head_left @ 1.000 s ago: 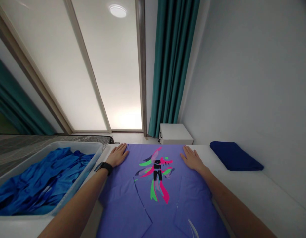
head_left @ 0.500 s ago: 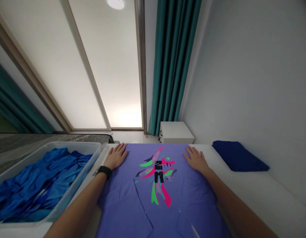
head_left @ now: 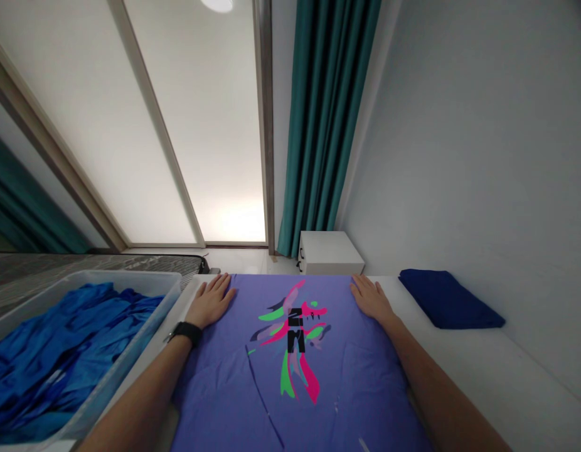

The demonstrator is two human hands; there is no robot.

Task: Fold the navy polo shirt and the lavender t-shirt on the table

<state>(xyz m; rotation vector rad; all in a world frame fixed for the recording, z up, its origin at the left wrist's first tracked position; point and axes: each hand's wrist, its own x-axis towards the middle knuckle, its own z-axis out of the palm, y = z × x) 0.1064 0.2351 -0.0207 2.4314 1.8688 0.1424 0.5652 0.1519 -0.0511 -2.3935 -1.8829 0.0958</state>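
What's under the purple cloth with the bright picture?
A flat white surface shows at both sides of the purple printed cloth; anything else beneath is covered and can't be seen.

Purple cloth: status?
Left hand, right hand: open, resting at far corners. Purple cloth spread, slightly wrinkled. Tub left, navy cloth right, both off it.

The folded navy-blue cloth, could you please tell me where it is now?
In the head view, the folded navy-blue cloth lies toward the right on the flat white surface, beside the plain pale wall and right of the bare right hand.
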